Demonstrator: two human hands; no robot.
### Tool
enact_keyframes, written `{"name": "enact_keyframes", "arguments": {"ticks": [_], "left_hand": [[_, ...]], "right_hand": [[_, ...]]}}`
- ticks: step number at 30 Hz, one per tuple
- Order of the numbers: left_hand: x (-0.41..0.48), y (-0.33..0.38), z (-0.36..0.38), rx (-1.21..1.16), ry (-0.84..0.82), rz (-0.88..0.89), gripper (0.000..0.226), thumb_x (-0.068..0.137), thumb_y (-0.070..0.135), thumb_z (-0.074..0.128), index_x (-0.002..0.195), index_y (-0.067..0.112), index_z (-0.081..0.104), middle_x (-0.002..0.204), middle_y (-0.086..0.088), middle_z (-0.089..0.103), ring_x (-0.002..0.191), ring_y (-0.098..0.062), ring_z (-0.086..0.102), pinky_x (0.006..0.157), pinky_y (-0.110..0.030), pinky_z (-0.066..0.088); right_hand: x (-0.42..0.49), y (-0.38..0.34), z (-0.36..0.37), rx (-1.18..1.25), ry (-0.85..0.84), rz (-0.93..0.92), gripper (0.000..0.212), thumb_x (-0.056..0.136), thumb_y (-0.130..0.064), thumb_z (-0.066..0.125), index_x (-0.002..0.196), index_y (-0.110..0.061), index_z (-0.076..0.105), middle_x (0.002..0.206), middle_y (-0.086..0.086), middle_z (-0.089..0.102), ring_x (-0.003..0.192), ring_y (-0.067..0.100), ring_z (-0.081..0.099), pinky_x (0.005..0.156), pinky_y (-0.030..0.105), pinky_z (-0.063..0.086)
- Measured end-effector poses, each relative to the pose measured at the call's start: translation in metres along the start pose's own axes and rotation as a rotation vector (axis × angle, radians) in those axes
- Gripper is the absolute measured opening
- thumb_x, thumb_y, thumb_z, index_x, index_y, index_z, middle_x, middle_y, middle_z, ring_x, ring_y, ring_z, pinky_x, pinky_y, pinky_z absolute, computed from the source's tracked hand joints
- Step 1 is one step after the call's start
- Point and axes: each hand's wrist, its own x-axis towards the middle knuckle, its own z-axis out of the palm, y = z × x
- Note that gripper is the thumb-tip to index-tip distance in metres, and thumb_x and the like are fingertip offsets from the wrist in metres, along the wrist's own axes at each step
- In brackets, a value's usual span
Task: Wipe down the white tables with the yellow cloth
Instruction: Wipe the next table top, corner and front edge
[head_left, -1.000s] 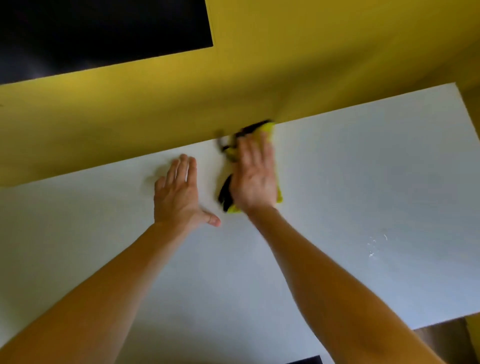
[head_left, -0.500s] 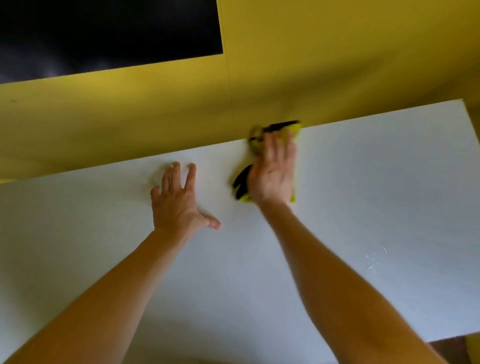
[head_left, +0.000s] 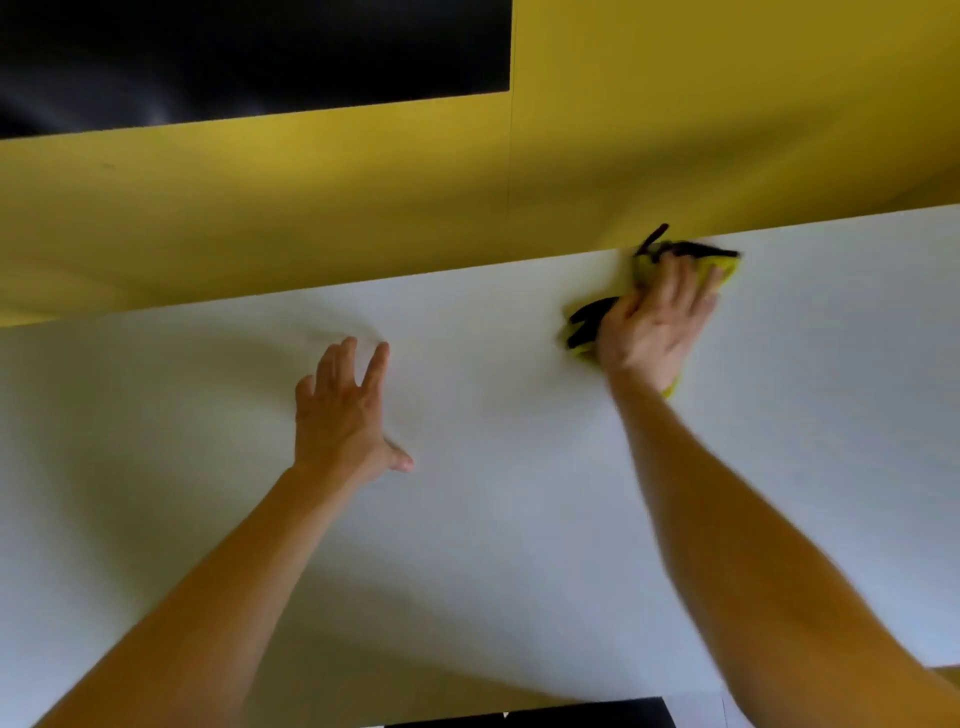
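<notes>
Surface (head_left: 519, 545): white, filling the lower part of the view; its far edge meets the wall and climbs toward the right
Wall (head_left: 260, 218): yellow, rising from the far edge of the surface; a thin vertical seam runs down it
Black panel (head_left: 234, 57): dark, glossy rectangle set in the wall at upper left
Forearms: right forearm (head_left: 727, 519) and left forearm (head_left: 208, 597), both bare, reach in from the lower corners
Left hand (head_left: 343, 415): palm down on the surface, left of centre, well apart from the cloth; fingers (head_left: 376, 364) straight and slightly spread, thumb out to the right; it holds nothing
Right hand (head_left: 649, 327): palm down on top of the cloth, near the far edge; fingers (head_left: 675, 283) straight and close together, pressing the cloth flat, not curled round it; outline blurred
Yellow cloth (head_left: 724, 267): on the surface under the right hand, right up against the wall; black trim; it shows past the fingertips, left of the palm and by the wrist
Dark strip (head_left: 545, 714): black, at the bottom of the view below the near edge of the surface; what it is cannot be told
</notes>
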Motion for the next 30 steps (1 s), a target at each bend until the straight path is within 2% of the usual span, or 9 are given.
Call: {"name": "enact_keyframes", "arguments": {"ticks": [5, 7, 9, 15, 17, 20, 24, 26, 30], "left_hand": [[-0.007, -0.012, 0.013, -0.069, 0.014, -0.020, 0.153, 0.054, 0.078, 0.094, 0.171, 0.031, 0.008, 0.177, -0.010, 0.010, 0.165, -0.034, 0.011, 0.124, -0.052, 0.037], [-0.006, -0.011, 0.014, -0.080, 0.025, -0.025, 0.152, 0.053, 0.077, 0.095, 0.171, 0.032, 0.010, 0.177, -0.010, 0.012, 0.164, -0.034, 0.013, 0.123, -0.053, 0.039], [-0.005, -0.012, 0.015, -0.051, 0.027, -0.017, 0.151, 0.056, 0.078, 0.093, 0.172, 0.032, 0.006, 0.177, -0.010, 0.010, 0.164, -0.034, 0.013, 0.123, -0.052, 0.037], [-0.003, -0.015, 0.018, -0.018, 0.043, 0.016, 0.150, 0.059, 0.081, 0.090, 0.171, 0.031, 0.003, 0.176, -0.011, 0.008, 0.161, -0.035, 0.014, 0.120, -0.054, 0.037], [-0.003, -0.014, 0.019, -0.025, 0.015, 0.020, 0.150, 0.060, 0.078, 0.091, 0.171, 0.030, 0.002, 0.175, -0.012, 0.006, 0.162, -0.037, 0.012, 0.120, -0.056, 0.036], [-0.005, -0.012, 0.019, -0.035, 0.020, 0.030, 0.143, 0.066, 0.073, 0.091, 0.170, 0.029, 0.004, 0.175, -0.013, 0.005, 0.161, -0.039, 0.013, 0.119, -0.059, 0.038], [-0.009, -0.016, 0.020, -0.015, 0.011, 0.056, 0.138, 0.067, 0.077, 0.088, 0.169, 0.028, 0.008, 0.175, -0.016, 0.005, 0.162, -0.041, 0.012, 0.120, -0.060, 0.037], [-0.010, -0.014, 0.019, 0.025, 0.007, 0.095, 0.132, 0.073, 0.071, 0.087, 0.170, 0.028, 0.008, 0.177, -0.015, -0.001, 0.165, -0.039, 0.007, 0.125, -0.060, 0.030], [-0.024, 0.008, 0.021, 0.093, 0.109, 0.221, 0.110, 0.082, 0.036, 0.085, 0.169, 0.027, 0.017, 0.178, -0.014, -0.001, 0.166, -0.035, 0.009, 0.128, -0.055, 0.029]], "right_hand": [[-0.144, -0.087, 0.021, 0.078, -0.401, -0.774, 0.063, 0.100, -0.023, 0.057, 0.162, -0.013, 0.048, 0.171, 0.011, 0.041, 0.167, 0.036, 0.017, 0.136, 0.053, 0.012], [-0.134, -0.071, 0.015, 0.040, -0.448, -0.908, 0.064, 0.101, -0.027, 0.052, 0.164, -0.017, 0.046, 0.173, 0.009, 0.039, 0.167, 0.034, 0.017, 0.136, 0.053, 0.012], [-0.100, -0.029, 0.003, 0.011, -0.389, -0.821, 0.066, 0.098, -0.026, 0.054, 0.163, -0.017, 0.047, 0.172, 0.010, 0.040, 0.166, 0.036, 0.022, 0.135, 0.057, 0.015], [-0.058, 0.060, -0.036, -0.028, 0.019, 0.009, 0.061, 0.099, -0.020, 0.051, 0.159, -0.010, 0.049, 0.168, 0.013, 0.045, 0.164, 0.042, 0.022, 0.130, 0.061, 0.025], [-0.117, 0.005, -0.015, 0.006, -0.007, -0.011, 0.064, 0.096, -0.020, 0.056, 0.159, -0.009, 0.050, 0.168, 0.014, 0.045, 0.164, 0.043, 0.021, 0.131, 0.060, 0.022], [-0.215, -0.077, 0.005, 0.117, -0.275, -0.487, 0.059, 0.103, -0.024, 0.056, 0.162, -0.014, 0.050, 0.171, 0.011, 0.042, 0.167, 0.036, 0.015, 0.132, 0.059, 0.020], [-0.205, -0.038, -0.007, 0.093, -0.348, -0.759, 0.058, 0.107, -0.024, 0.057, 0.164, -0.018, 0.047, 0.174, 0.006, 0.037, 0.168, 0.029, 0.015, 0.135, 0.054, 0.018], [-0.173, 0.027, -0.030, 0.040, -0.271, -0.608, 0.059, 0.106, -0.024, 0.057, 0.164, -0.019, 0.047, 0.174, 0.005, 0.038, 0.168, 0.030, 0.017, 0.133, 0.058, 0.020], [-0.134, 0.109, -0.066, -0.004, 0.041, 0.047, 0.063, 0.098, -0.023, 0.054, 0.160, -0.014, 0.050, 0.170, 0.010, 0.044, 0.165, 0.038, 0.022, 0.129, 0.064, 0.025]]}}
